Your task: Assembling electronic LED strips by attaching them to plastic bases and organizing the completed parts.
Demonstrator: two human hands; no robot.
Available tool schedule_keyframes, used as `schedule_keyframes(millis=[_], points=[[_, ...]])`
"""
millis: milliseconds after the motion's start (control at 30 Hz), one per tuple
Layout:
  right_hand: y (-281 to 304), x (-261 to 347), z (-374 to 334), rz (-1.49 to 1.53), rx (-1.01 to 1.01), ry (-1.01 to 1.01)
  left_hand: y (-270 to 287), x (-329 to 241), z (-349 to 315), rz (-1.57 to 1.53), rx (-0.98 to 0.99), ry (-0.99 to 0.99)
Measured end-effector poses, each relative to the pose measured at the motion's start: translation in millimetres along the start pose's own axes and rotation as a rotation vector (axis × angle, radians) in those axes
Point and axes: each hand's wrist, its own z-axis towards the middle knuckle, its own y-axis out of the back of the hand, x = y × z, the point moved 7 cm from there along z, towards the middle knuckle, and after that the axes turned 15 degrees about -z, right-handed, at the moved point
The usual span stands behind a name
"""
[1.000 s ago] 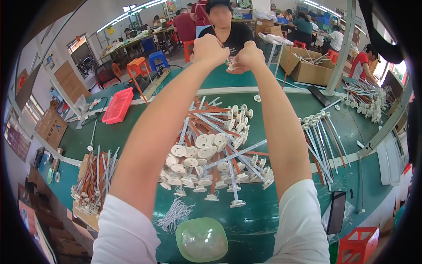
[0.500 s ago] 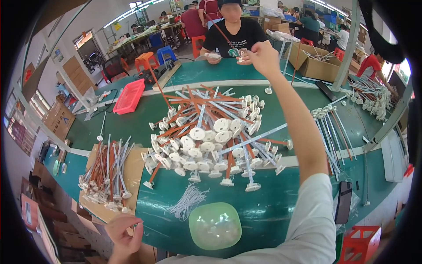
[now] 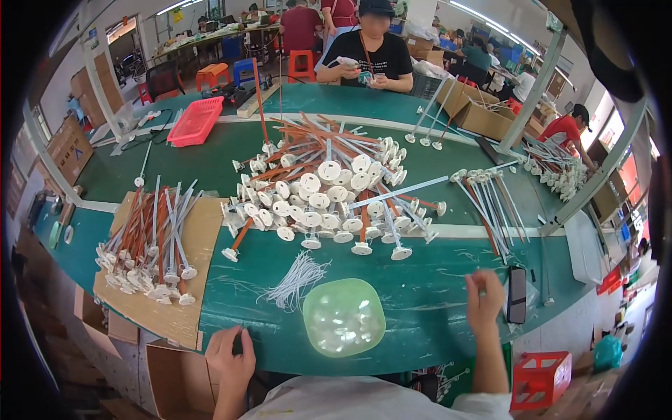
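My left hand [image 3: 232, 353] rests at the table's near edge with loosely curled fingers and nothing visible in them. My right hand [image 3: 484, 297] is over the near right of the table, fingers curled in, no object showing. Between the hands sits a pale green translucent bowl [image 3: 344, 317] with small shiny pieces inside. Beside it lies a bundle of thin white strips [image 3: 296, 278]. Beyond the bowl is a large heap of brown and silver rods with round white ends [image 3: 318, 199].
At left, more rods [image 3: 150, 241] lie on a cardboard sheet [image 3: 183, 318]. A phone [image 3: 516, 294] lies by my right hand; behind it is a row of rods [image 3: 490, 203]. A red basket [image 3: 196, 122] sits at far left. A co-worker [image 3: 371, 52] faces me across the table.
My right arm has drawn back from the far side to the near right. My left hand has moved right onto the table edge. Rods now stand at the far right, and the co-worker's hands have shifted.
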Motion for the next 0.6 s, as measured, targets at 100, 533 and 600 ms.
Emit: schedule_keyframes(millis=[100,533,600], points=[[32,-17,-74,-0.287,-0.075,-0.181,-6,4,0,0.027,-0.037,0.010],[-5,-65,-81,-0.169,-0.138,-0.531,-18,10,0,0.047,0.060,0.014],[-5,-60,-77,-0.173,-0.105,-0.516,-15,14,-3,0.061,0.010,0.061]])
